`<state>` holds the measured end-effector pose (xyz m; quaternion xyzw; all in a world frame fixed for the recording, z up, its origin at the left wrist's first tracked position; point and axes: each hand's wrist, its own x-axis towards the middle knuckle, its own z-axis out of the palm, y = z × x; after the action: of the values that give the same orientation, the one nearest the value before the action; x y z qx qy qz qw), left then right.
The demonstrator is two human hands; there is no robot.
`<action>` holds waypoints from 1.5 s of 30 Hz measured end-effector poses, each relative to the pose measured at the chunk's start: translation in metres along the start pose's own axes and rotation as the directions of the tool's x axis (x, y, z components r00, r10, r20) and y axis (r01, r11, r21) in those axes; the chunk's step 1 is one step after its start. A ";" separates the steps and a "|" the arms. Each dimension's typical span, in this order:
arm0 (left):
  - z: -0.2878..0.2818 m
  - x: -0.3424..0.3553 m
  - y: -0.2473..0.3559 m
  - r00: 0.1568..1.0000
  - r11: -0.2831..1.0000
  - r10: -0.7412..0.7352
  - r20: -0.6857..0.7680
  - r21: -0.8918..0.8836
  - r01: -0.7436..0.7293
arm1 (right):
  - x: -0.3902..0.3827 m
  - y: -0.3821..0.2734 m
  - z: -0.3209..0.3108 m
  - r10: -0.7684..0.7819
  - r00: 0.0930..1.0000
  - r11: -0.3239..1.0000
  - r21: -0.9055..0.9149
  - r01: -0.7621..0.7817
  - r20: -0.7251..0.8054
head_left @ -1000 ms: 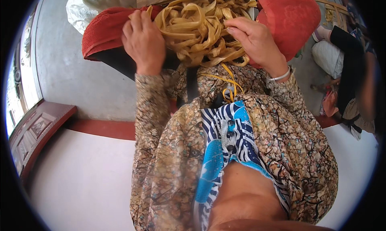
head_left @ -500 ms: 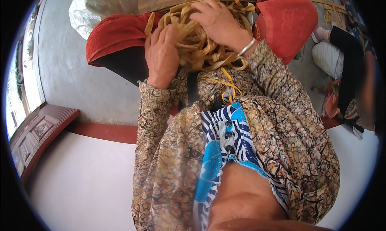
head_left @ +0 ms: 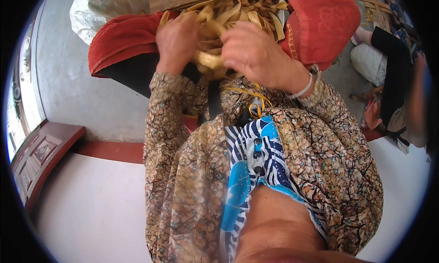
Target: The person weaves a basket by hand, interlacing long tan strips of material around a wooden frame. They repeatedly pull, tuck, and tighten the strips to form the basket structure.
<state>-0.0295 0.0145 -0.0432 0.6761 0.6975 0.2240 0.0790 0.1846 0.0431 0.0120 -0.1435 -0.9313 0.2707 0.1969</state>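
At twelve o'clock in the head view, a tangled bundle of flat tan fibre strips (head_left: pixel 228 20) lies on a red cloth (head_left: pixel 123 38) draped over the person's lap. The left hand (head_left: pixel 177 41) is curled around strips at the bundle's left edge, and the right hand (head_left: pixel 256 54), with a white bangle (head_left: pixel 304 90) at its wrist, is closed on strips at the front. At three o'clock sits another person in dark clothing (head_left: pixel 393 75).

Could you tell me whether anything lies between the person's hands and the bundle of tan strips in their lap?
Nothing visible does: the left hand and right hand are both already on the bundle of tan strips, fingers among them.
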 end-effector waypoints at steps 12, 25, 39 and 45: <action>-0.025 0.000 0.024 0.975 0.797 -0.075 -0.210 -0.601 -0.068 | -0.016 -0.018 -0.017 0.557 0.826 0.478 0.847 -0.230 -0.090; -0.067 -0.036 0.117 0.913 0.328 0.077 0.401 -0.875 0.357 | -0.014 -0.030 -0.095 -0.181 0.867 0.944 -0.328 0.021 -0.464; -0.116 0.004 0.137 0.947 0.712 0.273 0.166 -0.697 -0.083 | 0.015 0.006 -0.104 0.162 0.750 0.962 0.271 0.024 -0.641; -0.142 0.086 0.113 0.904 0.760 0.390 -0.173 -0.494 -0.422 | 0.051 0.009 -0.113 0.252 0.946 0.923 0.343 -0.172 -0.202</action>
<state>0.0085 0.0673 0.1465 0.7571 0.4493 0.4356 0.1875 0.1911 0.1201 0.1096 -0.2422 -0.8225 0.4188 0.2991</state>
